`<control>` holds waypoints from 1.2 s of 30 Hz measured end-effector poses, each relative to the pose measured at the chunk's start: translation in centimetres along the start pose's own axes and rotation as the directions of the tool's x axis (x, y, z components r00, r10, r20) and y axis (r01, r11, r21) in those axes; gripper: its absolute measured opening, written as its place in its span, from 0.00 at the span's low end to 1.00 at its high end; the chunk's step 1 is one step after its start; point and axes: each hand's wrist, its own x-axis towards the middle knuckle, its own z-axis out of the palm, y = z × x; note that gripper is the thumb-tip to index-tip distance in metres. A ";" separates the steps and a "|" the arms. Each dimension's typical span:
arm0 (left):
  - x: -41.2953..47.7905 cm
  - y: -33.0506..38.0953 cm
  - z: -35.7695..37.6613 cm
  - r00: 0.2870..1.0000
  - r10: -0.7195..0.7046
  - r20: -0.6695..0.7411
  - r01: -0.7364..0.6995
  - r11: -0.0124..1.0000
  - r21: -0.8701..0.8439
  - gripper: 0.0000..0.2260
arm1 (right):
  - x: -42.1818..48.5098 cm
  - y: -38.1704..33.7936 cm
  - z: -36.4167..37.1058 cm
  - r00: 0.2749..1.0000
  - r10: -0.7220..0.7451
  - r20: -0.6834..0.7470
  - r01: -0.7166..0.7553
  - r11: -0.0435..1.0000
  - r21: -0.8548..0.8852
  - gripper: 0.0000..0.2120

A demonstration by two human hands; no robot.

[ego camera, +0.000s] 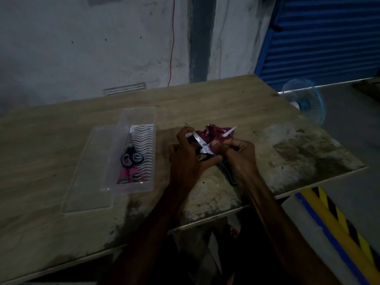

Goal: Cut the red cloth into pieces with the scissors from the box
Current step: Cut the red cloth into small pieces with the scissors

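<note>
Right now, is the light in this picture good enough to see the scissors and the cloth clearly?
Head view: dim and underexposed; the scissors glint on their blades; the red cloth shows colour but little detail; the forearms go nearly black low in the frame; the fan at right looks soft.

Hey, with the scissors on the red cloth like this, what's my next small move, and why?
Probably squeeze the scissors shut to make this snip. The right hand grips their handles, a blade lies across the red cloth, and the left hand holds the cloth bunched right beside it, so close slowly with those fingers kept off the blade.
</note>
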 end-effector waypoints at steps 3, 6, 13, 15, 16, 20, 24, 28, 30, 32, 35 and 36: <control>-0.2 0.3 0.0 1.000 -0.005 0.000 0.005 1.000 -0.011 0.47 | 0.0 0.2 0.3 1.000 0.021 -0.003 -0.021 0.999 0.032 0.06; -0.3 0.9 0.2 0.999 0.043 -0.001 -0.043 0.999 0.023 0.45 | 0.0 0.2 0.4 0.999 -0.021 -0.050 0.024 0.998 0.060 0.07; -0.3 1.1 0.1 0.993 0.115 -0.034 -0.108 0.980 0.165 0.44 | 0.4 -0.2 1.2 0.963 -0.031 -0.268 0.066 0.990 0.122 0.08; -0.4 1.4 0.1 0.994 0.109 -0.032 -0.102 0.980 0.169 0.44 | 0.7 -0.3 1.3 0.954 0.004 -0.300 0.035 0.992 0.124 0.08; -0.4 1.4 0.1 0.995 0.094 -0.019 -0.090 0.984 0.153 0.44 | 0.9 -0.2 1.2 0.948 0.028 -0.317 0.016 0.991 0.135 0.08; -0.3 1.1 0.1 1.000 0.030 0.001 -0.030 0.991 0.129 0.46 | 1.6 -0.4 0.7 0.918 0.088 -0.386 -0.024 0.986 0.167 0.12; -0.3 1.2 0.2 0.999 -0.005 0.038 0.001 0.995 0.102 0.46 | 1.5 0.2 0.0 0.918 0.009 -0.396 0.037 0.993 0.109 0.11; -0.4 1.4 0.0 0.998 0.052 0.031 -0.054 0.997 0.059 0.47 | 2.1 0.5 -1.4 0.885 0.045 -0.464 0.043 0.983 0.177 0.08; -0.6 1.6 0.0 0.998 0.058 0.008 -0.058 0.997 0.053 0.47 | 2.1 0.4 -1.9 0.890 0.039 -0.455 0.052 0.981 0.186 0.07; -0.7 1.7 -0.1 0.996 0.085 -0.014 -0.084 0.994 0.063 0.46 | 1.8 0.1 -1.9 0.915 0.032 -0.403 0.036 0.986 0.161 0.06; -0.5 1.4 0.0 0.996 0.086 -0.004 -0.085 0.991 0.107 0.45 | 1.0 -0.7 -1.6 0.960 0.009 -0.280 0.037 0.986 0.161 0.09; -0.5 1.2 0.0 0.996 0.085 -0.003 -0.084 0.990 0.109 0.45 | 0.7 -1.0 -1.5 0.974 -0.003 -0.225 0.041 0.985 0.166 0.08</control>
